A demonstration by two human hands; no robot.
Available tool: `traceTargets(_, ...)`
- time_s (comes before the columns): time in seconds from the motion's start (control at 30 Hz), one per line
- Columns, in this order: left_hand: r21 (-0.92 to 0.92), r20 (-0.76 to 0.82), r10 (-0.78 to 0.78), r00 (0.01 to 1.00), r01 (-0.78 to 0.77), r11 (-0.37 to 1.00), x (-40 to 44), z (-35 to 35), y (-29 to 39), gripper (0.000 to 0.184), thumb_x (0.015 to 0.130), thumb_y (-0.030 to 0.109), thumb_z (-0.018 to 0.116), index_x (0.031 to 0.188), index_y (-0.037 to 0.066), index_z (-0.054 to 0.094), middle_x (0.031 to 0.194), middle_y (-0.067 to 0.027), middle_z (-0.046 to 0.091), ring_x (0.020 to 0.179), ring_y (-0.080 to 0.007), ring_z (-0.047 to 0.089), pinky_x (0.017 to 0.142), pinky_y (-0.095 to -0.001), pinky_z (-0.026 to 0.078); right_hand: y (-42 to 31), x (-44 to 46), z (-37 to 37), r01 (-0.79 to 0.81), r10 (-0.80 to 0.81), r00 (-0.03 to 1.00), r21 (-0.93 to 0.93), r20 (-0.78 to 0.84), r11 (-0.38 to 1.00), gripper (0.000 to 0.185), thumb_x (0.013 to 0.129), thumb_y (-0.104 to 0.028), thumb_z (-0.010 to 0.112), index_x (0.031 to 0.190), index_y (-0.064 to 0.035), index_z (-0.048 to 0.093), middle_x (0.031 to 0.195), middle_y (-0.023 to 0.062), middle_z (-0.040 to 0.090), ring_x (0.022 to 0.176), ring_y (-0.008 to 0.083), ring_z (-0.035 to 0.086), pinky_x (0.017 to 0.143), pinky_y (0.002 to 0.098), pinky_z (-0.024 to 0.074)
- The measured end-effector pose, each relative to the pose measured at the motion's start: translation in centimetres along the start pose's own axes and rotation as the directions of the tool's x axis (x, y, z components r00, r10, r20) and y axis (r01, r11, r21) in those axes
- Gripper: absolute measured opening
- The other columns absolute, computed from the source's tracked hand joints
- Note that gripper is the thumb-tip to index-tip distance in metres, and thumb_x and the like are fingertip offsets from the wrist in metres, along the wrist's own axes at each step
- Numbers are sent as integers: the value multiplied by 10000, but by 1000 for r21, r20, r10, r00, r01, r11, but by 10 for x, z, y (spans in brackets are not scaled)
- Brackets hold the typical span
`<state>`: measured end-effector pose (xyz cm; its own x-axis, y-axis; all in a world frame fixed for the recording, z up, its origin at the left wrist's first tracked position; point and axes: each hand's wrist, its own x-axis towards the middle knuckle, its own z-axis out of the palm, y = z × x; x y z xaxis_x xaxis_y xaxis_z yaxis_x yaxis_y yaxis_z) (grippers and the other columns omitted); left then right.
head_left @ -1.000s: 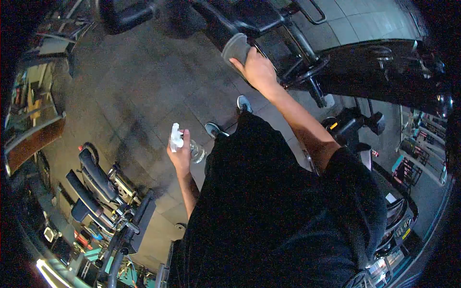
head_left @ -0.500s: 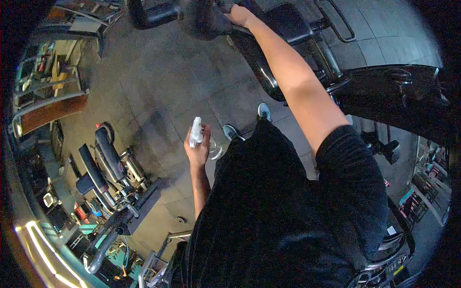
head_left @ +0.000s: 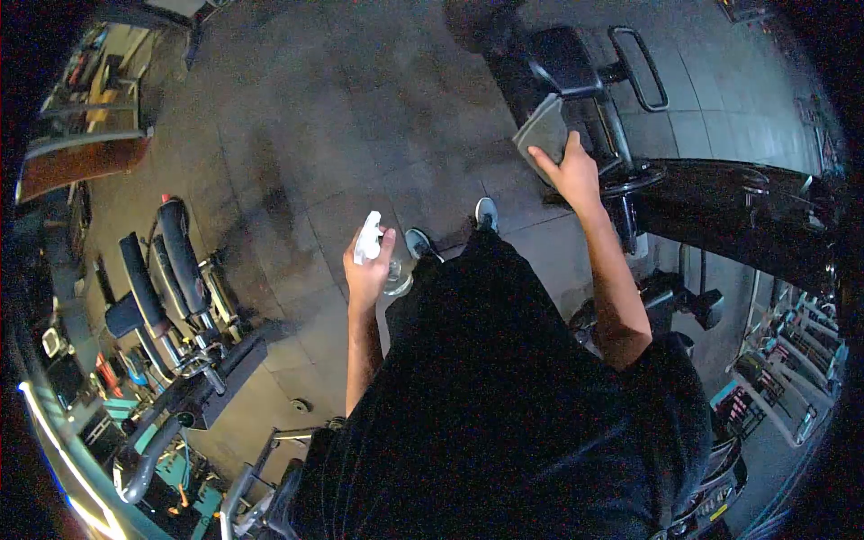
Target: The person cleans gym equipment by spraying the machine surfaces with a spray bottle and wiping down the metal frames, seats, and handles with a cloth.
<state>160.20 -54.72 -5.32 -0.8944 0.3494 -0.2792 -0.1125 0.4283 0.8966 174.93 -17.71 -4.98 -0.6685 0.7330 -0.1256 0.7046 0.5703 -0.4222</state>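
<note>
My left hand (head_left: pixel 367 274) is wrapped round the neck of a spray bottle (head_left: pixel 368 238). Its white trigger head sticks up above the fingers, and part of the clear body shows beside the wrist. Out to the right, my right hand (head_left: pixel 571 171) grips a folded grey cloth (head_left: pixel 545 135), with the thumb lying on top of it. Just beyond the cloth stands an exercise machine with a black padded seat (head_left: pixel 565 61) and a looped metal handle (head_left: pixel 641 67).
On the left is a bench machine with upright black pads (head_left: pixel 180 256). A long black machine part (head_left: pixel 720 193) extends to the right. Racks (head_left: pixel 783 369) stand at far right. Dark tiles (head_left: pixel 297 117) cover the floor, and a small round weight (head_left: pixel 301 406) lies at lower left.
My right hand has drawn back from the machine at the top toward my body, and the grey cloth now shows in it. The left hand still holds the spray bottle; the view has shifted.
</note>
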Motion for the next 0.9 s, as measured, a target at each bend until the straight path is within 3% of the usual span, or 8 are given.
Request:
traceTargets(0.17, -6, -34, 26, 999, -26, 1000, 3, -38, -19, 251, 914, 210, 787, 1023, 3, 698, 846, -8, 682, 767, -84, 586, 701, -265, 491, -27, 72, -1, -89, 89, 996, -179, -9, 980, 919, 832, -763, 627, 1159, 92, 544, 1019, 334, 701, 966, 469, 705, 840, 521, 565)
traceTargets(0.27, 80, -24, 13, 1000, -11, 997, 15, -56, -19, 247, 913, 214, 785, 1022, 9, 702, 844, -23, 692, 773, -89, 604, 709, -272, 501, -33, 131, 10, -45, 30, 996, -175, -89, 983, 936, 824, -778, 621, 1157, 93, 544, 1014, 328, 705, 974, 470, 702, 847, 518, 565)
traceTargets(0.4, 110, 8, 120, 993, -120, 987, 34, -82, -9, 238, 907, 221, 788, 1014, 24, 710, 843, -44, 705, 773, -100, 630, 710, -279, 510, -37, 162, 15, 6, -24, 994, -164, -110, 986, 916, 835, -779, 606, 1129, 85, 541, 1016, 318, 707, 968, 474, 699, 843, 522, 564)
traceTargets(0.53, 82, 44, 191, 981, -194, 978, 61, -95, -8, 230, 898, 229, 794, 997, 37, 714, 833, -39, 709, 764, -103, 640, 706, -282, 513, -33, 111, 21, -30, -26, 957, -189, -289, 981, 804, 886, -722, 587, 1089, 53, 521, 963, 313, 701, 880, 475, 702, 747, 532, 573)
traceTargets(0.63, 53, 70, 191, 979, -195, 979, 86, -95, -18, 260, 887, 252, 807, 1005, 39, 716, 838, -32, 711, 764, -97, 634, 712, -277, 511, -26, 33, 6, -181, 128, 956, -190, -265, 965, 823, 875, -725, 602, 1143, 52, 566, 1012, 318, 695, 912, 473, 696, 766, 529, 562)
traceTargets(0.7, 47, 107, 157, 982, -163, 986, 104, -94, -14, 277, 883, 265, 813, 1006, 36, 715, 842, -33, 713, 767, -96, 633, 717, -276, 512, -3, -12, 12, -80, 90, 924, 42, -373, 996, 775, 872, -621, 703, 1211, 65, 577, 1044, 312, 691, 985, 491, 670, 833, 515, 541)
traceTargets(0.8, 21, 158, 136, 978, -141, 990, 134, -90, -4, 278, 888, 264, 814, 1010, 34, 716, 849, -29, 715, 776, -89, 630, 727, -276, 515, 10, -26, 30, -92, 119, 842, 77, -525, 993, 680, 878, -540, 744, 1145, 71, 606, 1073, 306, 687, 1008, 466, 669, 845, 480, 545)
traceTargets(0.9, 49, 213, 197, 957, -212, 976, 177, -78, 2, 247, 896, 240, 811, 998, 35, 720, 840, -12, 704, 764, -75, 613, 709, -271, 506, 12, -17, 47, -315, 285, 750, 57, -597, 947, 564, 919, -478, 720, 1105, 50, 648, 1048, 265, 692, 967, 431, 671, 826, 462, 536)
